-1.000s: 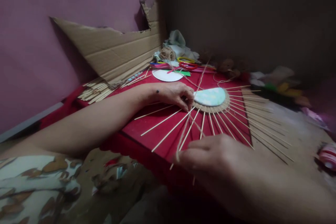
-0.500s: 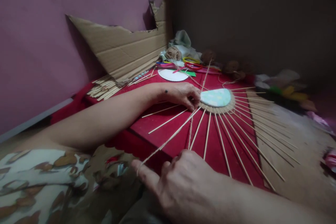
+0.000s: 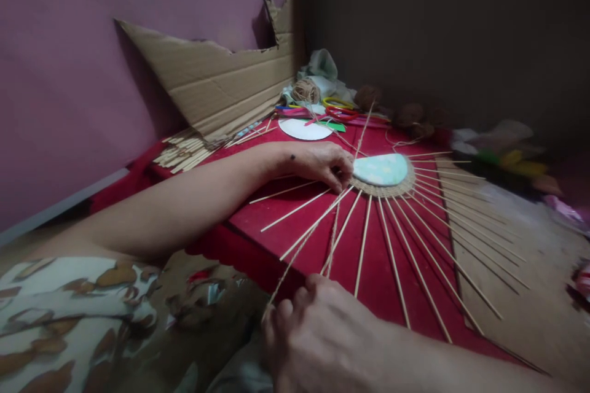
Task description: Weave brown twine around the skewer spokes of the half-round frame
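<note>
Since the earlier frame, the right hand [image 3: 318, 331] had drawn in its pointing finger, curled tight on the twine [image 3: 332, 236] at lower centre. Just right of centre, the left hand [image 3: 325, 163], fingers bent, touched the left edge of the woven disc [image 3: 382, 191] with splayed sticks [image 3: 364, 245]; whether it pinched, I could not tell.

The head camera looks forward and down across the red cloth [image 3: 253, 216], the purple wall [image 3: 64, 73] on its left, the right hand [image 3: 308, 331] close below, the left hand [image 3: 326, 163] farther off.
</note>
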`<state>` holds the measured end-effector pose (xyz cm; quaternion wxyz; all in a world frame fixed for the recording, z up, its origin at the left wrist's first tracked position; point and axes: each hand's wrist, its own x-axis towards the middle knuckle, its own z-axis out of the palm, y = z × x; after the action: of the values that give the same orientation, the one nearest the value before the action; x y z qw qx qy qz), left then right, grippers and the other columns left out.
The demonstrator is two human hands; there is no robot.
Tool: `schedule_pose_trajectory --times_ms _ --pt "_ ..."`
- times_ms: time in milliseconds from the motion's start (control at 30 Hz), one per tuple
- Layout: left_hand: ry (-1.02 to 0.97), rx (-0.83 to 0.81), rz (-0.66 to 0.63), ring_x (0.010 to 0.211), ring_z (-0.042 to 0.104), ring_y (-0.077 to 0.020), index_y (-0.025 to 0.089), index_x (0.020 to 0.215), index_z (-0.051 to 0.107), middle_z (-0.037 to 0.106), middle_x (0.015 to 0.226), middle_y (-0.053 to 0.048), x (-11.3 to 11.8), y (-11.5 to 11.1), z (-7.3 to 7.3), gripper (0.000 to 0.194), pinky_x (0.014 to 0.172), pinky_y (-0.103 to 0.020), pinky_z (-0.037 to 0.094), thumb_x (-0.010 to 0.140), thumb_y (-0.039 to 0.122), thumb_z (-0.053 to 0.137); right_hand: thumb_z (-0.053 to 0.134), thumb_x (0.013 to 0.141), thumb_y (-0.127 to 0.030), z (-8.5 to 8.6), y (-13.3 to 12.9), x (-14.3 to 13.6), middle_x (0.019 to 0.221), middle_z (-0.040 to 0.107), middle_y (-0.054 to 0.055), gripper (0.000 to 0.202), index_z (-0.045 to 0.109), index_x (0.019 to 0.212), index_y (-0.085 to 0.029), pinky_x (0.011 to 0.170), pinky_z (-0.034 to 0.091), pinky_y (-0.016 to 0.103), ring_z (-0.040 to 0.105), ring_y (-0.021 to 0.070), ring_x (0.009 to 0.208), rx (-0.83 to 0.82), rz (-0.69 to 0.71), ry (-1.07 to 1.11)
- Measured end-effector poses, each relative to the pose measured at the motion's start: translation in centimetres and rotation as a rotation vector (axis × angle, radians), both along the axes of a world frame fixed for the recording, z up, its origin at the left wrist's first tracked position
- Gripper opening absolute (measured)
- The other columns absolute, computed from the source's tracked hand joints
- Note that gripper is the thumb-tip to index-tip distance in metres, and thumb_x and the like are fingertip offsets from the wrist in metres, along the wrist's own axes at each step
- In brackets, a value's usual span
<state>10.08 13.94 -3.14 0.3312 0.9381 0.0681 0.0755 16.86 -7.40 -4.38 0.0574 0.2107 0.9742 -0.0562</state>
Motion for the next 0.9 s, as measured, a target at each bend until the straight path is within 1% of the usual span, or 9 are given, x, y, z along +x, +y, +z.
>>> schedule_pose_trajectory --times_ms 133,267,367,467,533,667,767,833,900 --pt "-0.004 0.017 -0.003 0.07 0.052 -0.0107 0.015 0.068 0.068 0.056 0.073 -0.001 0.0 0.0 0.0 0.008 0.068 -0.022 0.039 0.072 0.009 0.07 0.053 0.086 -0.02 0.6 0.5 -0.3 0.073 0.059 0.009 0.019 0.062 0.071 -0.013 0.04 0.027 0.026 0.044 0.0126 0.051 0.052 0.073 -0.049" --pt "-0.004 0.062 -0.005 0.07 0.052 -0.0114 0.015 0.069 0.068 0.057 0.075 -0.002 -0.1 -0.2 0.1 0.005 0.068 -0.023 0.039 0.073 0.011 0.07 0.051 0.09 -0.031 1.2 0.9 -0.6 0.081 0.055 0.009 0.028 0.059 0.069 -0.014 0.041 0.03 0.029 0.05 0.0177 0.062 0.086 0.05 0.007" --pt "-0.005 0.066 0.001 0.071 0.053 -0.0115 0.014 0.072 0.069 0.059 0.077 -0.003 -0.3 -0.4 0.2 0.003 0.069 -0.023 0.039 0.073 0.012 0.069 0.05 0.09 -0.031 0.9 0.8 -0.4 0.088 0.058 0.011 0.025 0.061 0.076 -0.014 0.043 0.034 0.03 0.051 0.0195 0.069 0.116 0.043 0.078" --pt "-0.009 0.033 0.002 0.072 0.054 -0.0115 0.015 0.073 0.07 0.059 0.078 -0.003 -0.3 -0.5 0.2 0.005 0.069 -0.023 0.04 0.074 0.011 0.068 0.047 0.091 -0.029 0.1 0.6 0.0 0.1 0.06 0.016 0.024 0.063 0.086 -0.012 0.042 0.034 0.029 0.052 0.0195 0.068 0.15 0.029 0.098" --pt "-0.005 0.02 0.005 0.072 0.054 -0.0112 0.015 0.072 0.071 0.059 0.076 -0.002 -0.3 -0.5 0.2 0.006 0.069 -0.022 0.041 0.073 0.01 0.068 0.047 0.091 -0.029 -0.2 0.4 0.2 0.105 0.061 0.018 0.025 0.064 0.085 -0.012 0.042 0.035 0.029 0.053 0.0204 0.069 0.169 0.021 0.097" --pt "0.013 0.028 0.012 0.072 0.055 -0.0104 0.014 0.073 0.071 0.059 0.077 -0.002 -0.1 -0.6 0.4 0.006 0.069 -0.02 0.041 0.073 0.009 0.068 0.05 0.089 -0.031 -0.5 0.3 0.5 0.112 0.059 0.021 0.027 0.065 0.075 -0.013 0.045 0.039 0.031 0.054 0.0221 0.073 0.221 0.034 0.099" --pt "0.018 0.046 0.019 0.073 0.055 -0.0105 0.015 0.073 0.071 0.06 0.078 -0.002 -0.1 -0.6 0.5 0.007 0.07 -0.02 0.041 0.073 0.008 0.067 0.048 0.09 -0.033 -0.4 0.6 0.6 0.125 0.053 0.019 0.027 0.066 0.084 -0.014 0.051 0.043 0.032 0.052 0.0213 0.079 0.223 0.029 0.181" --pt "0.016 0.062 0.02 0.073 0.055 -0.0107 0.015 0.073 0.071 0.06 0.077 -0.002 -0.1 -0.6 0.5 0.008 0.07 -0.02 0.041 0.072 0.008 0.067 0.049 0.089 -0.035 -0.2 0.8 0.6 0.135 0.048 0.015 0.026 0.066 0.091 -0.015 0.053 0.045 0.03 0.05 0.0204 0.083 0.188 0.019 0.235" --pt "0.014 0.078 0.016 0.072 0.055 -0.011 0.014 0.074 0.071 0.06 0.077 -0.002 -0.1 -0.6 0.4 0.007 0.069 -0.021 0.041 0.073 0.008 0.068 0.05 0.089 -0.036 0.3 1.0 0.6 0.139 0.047 0.012 0.025 0.066 0.095 -0.017 0.051 0.045 0.029 0.051 0.0191 0.082 0.138 -0.001 0.285"
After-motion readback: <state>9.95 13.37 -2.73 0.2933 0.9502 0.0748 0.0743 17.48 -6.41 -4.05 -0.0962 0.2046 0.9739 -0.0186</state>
